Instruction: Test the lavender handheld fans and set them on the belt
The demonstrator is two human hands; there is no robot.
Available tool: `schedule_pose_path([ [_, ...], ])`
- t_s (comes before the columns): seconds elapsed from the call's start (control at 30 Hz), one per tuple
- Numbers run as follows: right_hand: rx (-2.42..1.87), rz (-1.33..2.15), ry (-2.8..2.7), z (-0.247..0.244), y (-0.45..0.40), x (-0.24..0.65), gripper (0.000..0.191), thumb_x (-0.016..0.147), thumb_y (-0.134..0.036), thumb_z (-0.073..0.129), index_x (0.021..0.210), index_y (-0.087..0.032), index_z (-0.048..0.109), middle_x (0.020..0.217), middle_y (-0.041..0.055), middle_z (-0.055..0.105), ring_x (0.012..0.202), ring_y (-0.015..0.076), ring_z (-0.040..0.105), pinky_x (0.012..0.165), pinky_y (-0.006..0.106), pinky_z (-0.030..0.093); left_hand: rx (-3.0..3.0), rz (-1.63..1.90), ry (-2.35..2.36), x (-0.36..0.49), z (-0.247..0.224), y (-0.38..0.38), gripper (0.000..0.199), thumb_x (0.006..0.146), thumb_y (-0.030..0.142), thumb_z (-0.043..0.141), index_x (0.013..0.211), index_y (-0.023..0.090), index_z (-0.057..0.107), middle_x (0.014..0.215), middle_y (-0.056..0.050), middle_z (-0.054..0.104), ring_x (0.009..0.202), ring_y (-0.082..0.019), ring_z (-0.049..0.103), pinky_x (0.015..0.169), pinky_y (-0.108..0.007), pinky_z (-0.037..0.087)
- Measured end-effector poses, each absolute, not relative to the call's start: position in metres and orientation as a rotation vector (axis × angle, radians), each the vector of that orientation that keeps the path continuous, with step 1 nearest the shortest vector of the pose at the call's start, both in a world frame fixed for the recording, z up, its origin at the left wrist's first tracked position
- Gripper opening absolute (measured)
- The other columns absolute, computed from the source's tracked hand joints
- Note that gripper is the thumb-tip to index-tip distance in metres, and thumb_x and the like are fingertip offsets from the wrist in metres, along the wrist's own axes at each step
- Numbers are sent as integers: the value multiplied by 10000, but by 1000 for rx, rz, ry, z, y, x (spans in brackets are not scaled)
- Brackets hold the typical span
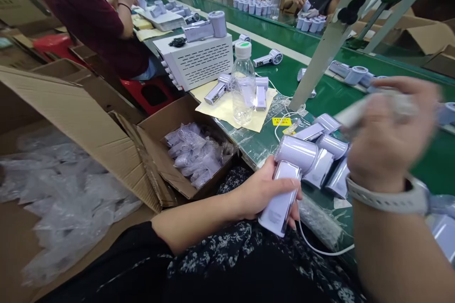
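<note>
My left hand (259,189) is wrapped round the handle of a lavender handheld fan (279,201), its thumb across the front and its round head pointing away. A white cable hangs in a loop beside the fan. Raised at the right, my right hand (387,123) is smeared by motion. Its fingers are curled round a pale, whitish object (355,111) whose kind I cannot make out. Between the hands, several more lavender fans (332,146) lie in a pile on the green table (256,144), close to the held one.
An open carton (190,189) at the left holds bagged pale parts. Clear plastic bags (71,199) lie beside it. A water bottle (243,85) stands near a white vented box (199,59). A slanted metal post (320,66) rises behind the pile. Co-workers sit along the line.
</note>
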State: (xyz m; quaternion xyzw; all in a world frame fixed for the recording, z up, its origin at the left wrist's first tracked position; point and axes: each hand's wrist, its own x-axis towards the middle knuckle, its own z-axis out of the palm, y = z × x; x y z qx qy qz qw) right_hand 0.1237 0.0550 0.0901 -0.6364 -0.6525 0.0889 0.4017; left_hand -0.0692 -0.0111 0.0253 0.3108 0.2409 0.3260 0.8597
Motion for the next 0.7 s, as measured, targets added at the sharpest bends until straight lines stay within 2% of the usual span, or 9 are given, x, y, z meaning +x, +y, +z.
schedule_pose_path([
  [0.1, -1609, 412, -1621, 73, 68, 115, 590, 958, -477, 505, 1434, -128, 519, 1426, 229, 583, 1327, 416, 560, 1107, 642, 424, 585, 618, 361, -71, 20, -6, 590, 832, 713, 564, 961, 138, 541, 742, -69, 668, 590, -206, 689, 549, -340, 594],
  [0.17, -1595, 512, -1636, 62, 58, 113, 595, 976, -500, 513, 1445, -135, 526, 1478, 233, 553, 1387, 394, 520, 1145, 629, 388, 555, 657, 369, -72, 19, -4, 628, 868, 719, 485, 977, 110, 593, 812, -99, 671, 676, -225, 697, 599, -373, 608],
  [0.2, -1578, 560, -1635, 57, 49, 113, 596, 994, -533, 491, 1453, -154, 522, 1465, 224, 570, 1360, 369, 553, 1131, 601, 418, 550, 724, 426, -71, 18, -3, 584, 889, 683, 496, 1041, 127, 588, 875, -90, 667, 730, -229, 695, 638, -397, 617],
  [0.3, -1415, 819, -1634, 42, 10, 114, 676, 959, -653, 538, 1464, -204, 500, 1337, 178, 668, 1158, 309, 692, 977, 495, 571, 768, 937, 705, -65, 17, -3, 460, 932, 591, 560, 1180, 203, 556, 1068, -78, 645, 973, -254, 672, 891, -481, 593],
  [0.4, -1294, 863, -1439, 35, -24, 123, 807, 843, -568, 771, 1510, -266, 432, 1466, 147, 587, 1235, 297, 653, 990, 452, 585, 1380, 995, 848, -47, 15, 0, 428, 963, 531, 572, 1213, 189, 633, 1371, -143, 539, 1345, -314, 481, 1212, -521, 348],
  [0.47, -1360, 690, -1292, 41, -42, 138, 843, 735, -447, 898, 1460, -279, 502, 1489, 128, 567, 1260, 301, 636, 1002, 431, 584, 1688, 944, 751, -27, 15, 6, 411, 974, 513, 561, 1194, 187, 681, 1517, -155, 404, 1462, -343, 340, 1256, -531, 267],
  [0.53, -1465, 550, -1207, 53, -62, 164, 823, 662, -413, 943, 1390, -258, 592, 1412, 123, 633, 1181, 307, 681, 915, 399, 621, 1821, 837, 581, -1, 19, 16, 400, 974, 520, 558, 1157, 197, 707, 1560, -149, 348, 1481, -352, 326, 1240, -535, 307],
  [0.63, -1707, 476, -1168, 61, -104, 224, 839, 716, -490, 883, 1457, -246, 577, 1202, 116, 759, 942, 299, 763, 707, 374, 646, 1965, 765, 458, 33, 29, 33, 401, 956, 489, 595, 1233, 210, 675, 1549, -157, 369, 1487, -341, 350, 1261, -532, 292],
  [0.7, -1960, 389, -1235, 52, -141, 278, 832, 734, -544, 837, 1472, -257, 582, 985, 84, 810, 735, 294, 765, 580, 372, 611, 2093, 787, 504, 39, 34, 46, 407, 956, 434, 594, 1289, 205, 641, 1514, -166, 414, 1476, -324, 373, 1278, -534, 255],
])
